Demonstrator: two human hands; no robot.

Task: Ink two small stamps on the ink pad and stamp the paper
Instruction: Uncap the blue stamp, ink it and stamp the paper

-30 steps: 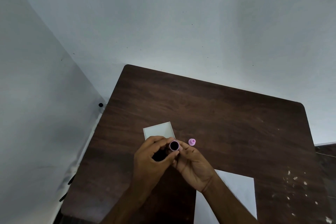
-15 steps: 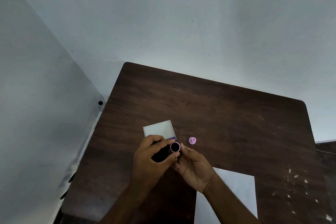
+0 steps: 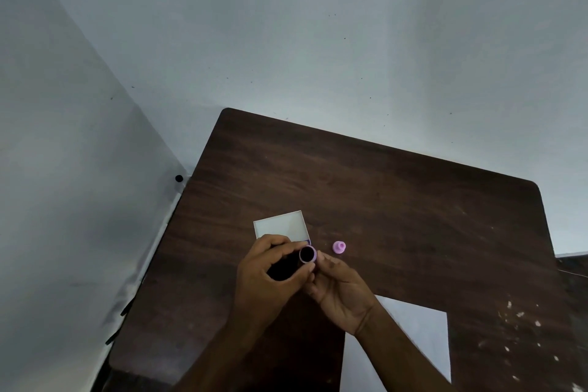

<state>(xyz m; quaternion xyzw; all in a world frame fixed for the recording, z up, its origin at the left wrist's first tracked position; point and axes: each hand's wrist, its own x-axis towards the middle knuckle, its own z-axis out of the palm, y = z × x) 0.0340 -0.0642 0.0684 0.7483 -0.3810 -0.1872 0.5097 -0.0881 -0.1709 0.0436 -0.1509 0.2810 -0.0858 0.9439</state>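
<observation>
My left hand (image 3: 270, 277) is closed around a small pink stamp (image 3: 308, 254), held just above the table with its dark round face turned up toward me. The fingertips of my right hand (image 3: 340, 293) pinch the stamp's rim from the right. A second pink stamp (image 3: 339, 247) stands by itself on the table just right of my hands. The white square ink pad case (image 3: 280, 224) lies right behind my left hand, with a purple strip showing at its near right corner; its near part is hidden. White paper (image 3: 413, 344) lies at the lower right, partly under my right forearm.
The dark wooden table (image 3: 381, 194) sits in a corner, with grey walls close on the left and behind. Pale specks mark its right side (image 3: 521, 321). A small black knob (image 3: 179, 178) sits on the wall by the table's left edge.
Both hands stay together on the stamp and have hardly moved. The stamp's dark face has tipped a little more toward me. The second stamp has not moved.
</observation>
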